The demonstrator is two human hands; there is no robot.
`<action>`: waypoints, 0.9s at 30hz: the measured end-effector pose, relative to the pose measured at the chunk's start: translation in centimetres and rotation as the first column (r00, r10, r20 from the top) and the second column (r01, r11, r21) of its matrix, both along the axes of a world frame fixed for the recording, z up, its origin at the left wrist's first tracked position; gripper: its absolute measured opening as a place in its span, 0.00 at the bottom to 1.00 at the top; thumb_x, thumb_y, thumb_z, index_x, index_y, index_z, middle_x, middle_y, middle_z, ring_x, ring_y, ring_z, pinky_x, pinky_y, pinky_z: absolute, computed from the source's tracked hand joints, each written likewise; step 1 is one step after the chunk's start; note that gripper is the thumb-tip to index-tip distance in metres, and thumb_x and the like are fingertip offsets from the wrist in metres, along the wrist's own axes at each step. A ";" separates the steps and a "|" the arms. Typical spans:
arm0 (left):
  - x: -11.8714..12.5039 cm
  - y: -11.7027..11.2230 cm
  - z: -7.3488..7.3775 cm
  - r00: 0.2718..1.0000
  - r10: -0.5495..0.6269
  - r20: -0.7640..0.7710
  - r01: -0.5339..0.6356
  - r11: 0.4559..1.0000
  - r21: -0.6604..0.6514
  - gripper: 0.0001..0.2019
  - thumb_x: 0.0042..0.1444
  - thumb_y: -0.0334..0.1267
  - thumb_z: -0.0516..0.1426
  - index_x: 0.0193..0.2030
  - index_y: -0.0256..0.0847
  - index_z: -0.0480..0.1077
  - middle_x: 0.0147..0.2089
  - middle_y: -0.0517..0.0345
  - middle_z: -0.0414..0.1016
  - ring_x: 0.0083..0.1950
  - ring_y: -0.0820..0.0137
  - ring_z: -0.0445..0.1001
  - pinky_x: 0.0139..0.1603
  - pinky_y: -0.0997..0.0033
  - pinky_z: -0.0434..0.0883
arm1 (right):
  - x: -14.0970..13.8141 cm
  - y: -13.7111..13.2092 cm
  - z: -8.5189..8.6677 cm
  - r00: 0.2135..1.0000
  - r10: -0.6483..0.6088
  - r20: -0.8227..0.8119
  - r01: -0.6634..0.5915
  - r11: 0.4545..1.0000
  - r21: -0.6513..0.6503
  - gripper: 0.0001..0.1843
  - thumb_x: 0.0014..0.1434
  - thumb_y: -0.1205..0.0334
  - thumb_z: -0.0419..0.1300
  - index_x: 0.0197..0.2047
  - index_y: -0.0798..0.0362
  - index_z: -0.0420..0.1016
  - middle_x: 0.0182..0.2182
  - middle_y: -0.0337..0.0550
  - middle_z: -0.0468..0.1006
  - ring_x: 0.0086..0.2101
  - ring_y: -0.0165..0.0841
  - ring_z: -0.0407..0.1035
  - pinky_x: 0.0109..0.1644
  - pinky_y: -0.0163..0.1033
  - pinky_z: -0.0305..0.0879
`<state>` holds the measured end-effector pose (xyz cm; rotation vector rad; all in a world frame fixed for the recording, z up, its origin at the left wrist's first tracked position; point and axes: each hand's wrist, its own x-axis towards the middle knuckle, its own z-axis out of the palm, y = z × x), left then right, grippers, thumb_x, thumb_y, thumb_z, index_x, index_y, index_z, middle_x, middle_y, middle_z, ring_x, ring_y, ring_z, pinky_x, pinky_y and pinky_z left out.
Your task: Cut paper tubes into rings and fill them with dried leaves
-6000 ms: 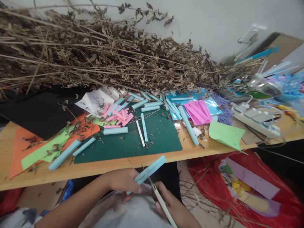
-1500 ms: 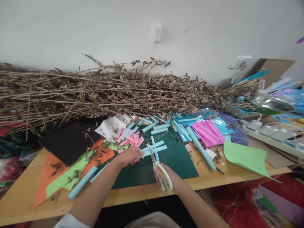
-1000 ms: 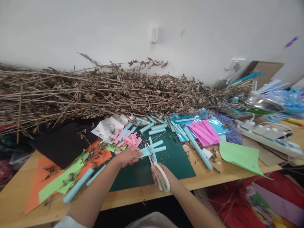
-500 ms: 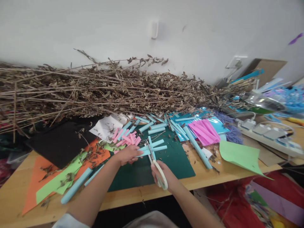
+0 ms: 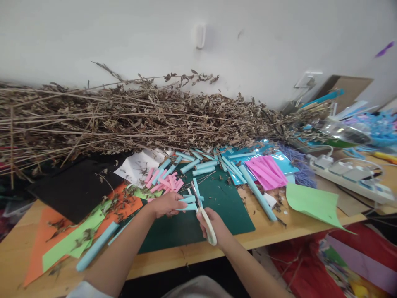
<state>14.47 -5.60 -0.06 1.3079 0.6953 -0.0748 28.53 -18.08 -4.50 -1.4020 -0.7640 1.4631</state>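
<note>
My left hand [image 5: 166, 205] pinches light blue folded paper strips [image 5: 189, 202] above the dark green cutting mat [image 5: 226, 211]. My right hand [image 5: 214, 223] grips white-handled scissors [image 5: 203, 213], whose blades cross the strips just right of my left fingers. The strips end short at the blades. Cut pink pieces [image 5: 163, 182] and blue paper rolls [image 5: 198, 165] lie scattered on the mat behind my hands.
A long heap of dry brown branches [image 5: 139, 120] fills the back of the wooden table [image 5: 186, 256]. Black [image 5: 74, 188], orange and green sheets lie left. Pink strips [image 5: 266, 169], a green sheet [image 5: 310, 203] and a power strip [image 5: 347, 176] lie right. A red bag [image 5: 310, 269] sits below.
Six seconds ago my hands held one strip and the scissors below the table edge. They now work over the mat; the scissors have closed across the strips, and the strips' right ends are gone.
</note>
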 end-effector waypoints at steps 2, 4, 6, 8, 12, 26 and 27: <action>0.1 0.0 -0.2 1.000 -0.003 0.007 0.003 1.000 -0.004 0.16 0.43 0.48 0.56 0.25 0.35 0.60 0.10 0.71 0.51 0.12 0.83 0.47 0.13 0.82 0.45 | 0.0 0.2 0.0 1.000 -0.013 0.003 0.013 1.000 -0.001 0.23 0.42 0.41 0.56 0.23 0.52 0.54 0.11 0.26 0.58 0.10 0.19 0.53 0.12 0.26 0.47; 0.0 0.0 -0.5 0.999 0.038 0.019 -0.038 0.999 -0.007 0.17 0.43 0.49 0.55 0.25 0.35 0.59 0.10 0.71 0.51 0.11 0.84 0.46 0.13 0.82 0.45 | 0.1 0.3 0.1 1.000 -0.017 -0.005 0.017 1.000 -0.004 0.23 0.42 0.41 0.56 0.23 0.52 0.54 0.11 0.26 0.59 0.10 0.20 0.53 0.12 0.26 0.48; -0.4 0.1 -0.6 0.993 0.104 0.053 -0.104 0.994 0.010 0.17 0.44 0.50 0.54 0.25 0.36 0.58 0.10 0.71 0.51 0.11 0.84 0.46 0.13 0.82 0.45 | 0.4 0.0 0.4 1.000 -0.024 -0.014 0.024 1.000 -0.007 0.23 0.42 0.40 0.55 0.23 0.52 0.54 0.12 0.27 0.60 0.10 0.20 0.54 0.12 0.27 0.48; -0.8 0.3 -0.5 0.979 0.179 0.102 -0.185 0.981 0.051 0.17 0.46 0.51 0.52 0.27 0.36 0.57 0.13 0.70 0.53 0.12 0.83 0.48 0.13 0.82 0.46 | 0.9 -0.6 0.8 0.999 -0.034 -0.023 0.034 0.999 -0.007 0.23 0.42 0.41 0.56 0.23 0.52 0.54 0.12 0.28 0.60 0.10 0.20 0.54 0.13 0.27 0.48; -1.0 0.7 0.6 0.980 0.189 0.061 -0.198 0.902 0.384 0.10 0.51 0.43 0.47 0.33 0.37 0.56 0.23 0.64 0.62 0.20 0.79 0.62 0.20 0.80 0.60 | 2.8 -3.0 1.2 0.991 -0.116 -0.067 0.115 0.993 -0.020 0.24 0.39 0.40 0.58 0.23 0.52 0.56 0.12 0.28 0.59 0.11 0.20 0.54 0.14 0.28 0.49; 5.7 2.8 1.0 0.818 -0.263 -0.511 0.541 0.051 0.839 0.08 0.40 0.27 0.51 0.29 0.39 0.65 0.33 0.52 0.70 0.38 0.62 0.68 0.39 0.66 0.62 | 7.8 -5.0 -1.7 0.952 -0.282 -0.117 0.298 0.942 0.156 0.20 0.43 0.45 0.59 0.30 0.52 0.60 0.16 0.33 0.63 0.15 0.25 0.58 0.14 0.29 0.52; 5.7 2.7 0.9 0.802 -0.270 -0.533 0.561 0.032 0.827 0.08 0.39 0.27 0.51 0.29 0.39 0.65 0.33 0.52 0.70 0.37 0.62 0.68 0.38 0.67 0.63 | 7.9 -5.0 -1.7 0.952 -0.280 -0.120 0.297 0.942 0.158 0.20 0.43 0.45 0.59 0.30 0.52 0.60 0.16 0.33 0.63 0.15 0.25 0.58 0.14 0.29 0.52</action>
